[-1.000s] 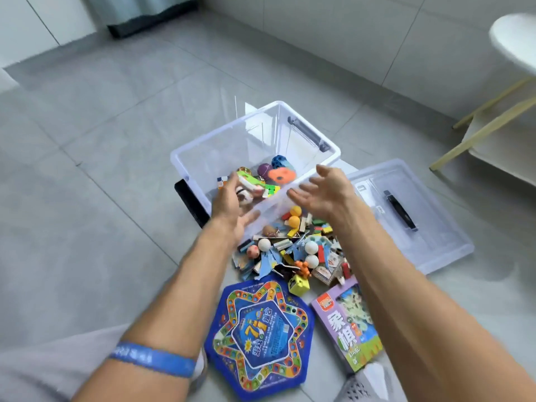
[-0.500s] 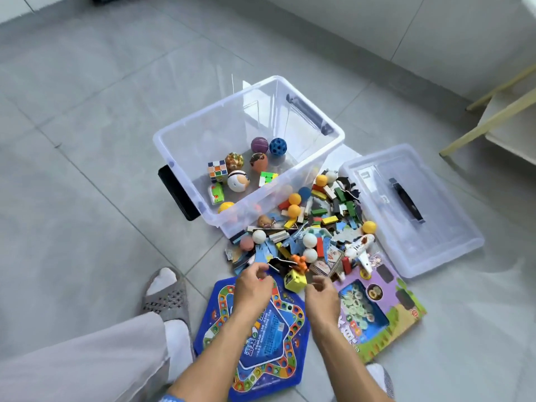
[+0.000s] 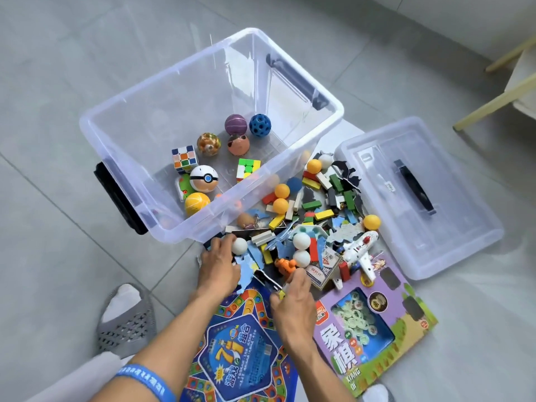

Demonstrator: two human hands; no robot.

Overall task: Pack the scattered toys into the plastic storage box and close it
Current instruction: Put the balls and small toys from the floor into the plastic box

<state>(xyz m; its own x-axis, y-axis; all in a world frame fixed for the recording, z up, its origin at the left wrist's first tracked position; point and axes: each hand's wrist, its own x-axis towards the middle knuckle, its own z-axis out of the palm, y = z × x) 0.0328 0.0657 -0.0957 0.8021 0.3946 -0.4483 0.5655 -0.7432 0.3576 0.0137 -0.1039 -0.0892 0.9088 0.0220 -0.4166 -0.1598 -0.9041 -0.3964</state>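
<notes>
Both hands work the toy pile [image 3: 304,227] just beside the open storage box [image 3: 185,227]: left hand [image 3: 217,268] curled around a white ball [image 3: 240,245], right hand [image 3: 293,297] pinching a small yellow piece [image 3: 282,294]; best gathered in handfuls, scooped boxward.

The box [image 3: 290,152] stands open at the top, its lid [image 3: 452,227] lying flat to the right. Only a few balls and cubes sit on the box floor. The toy pile [image 3: 313,227] crowds against its near wall and reaches the lid. Two game boards [image 3: 240,343] cover the floor before the pile. A slippered foot [image 3: 124,317] rests to the left, beside bare tiles [image 3: 58,227].
</notes>
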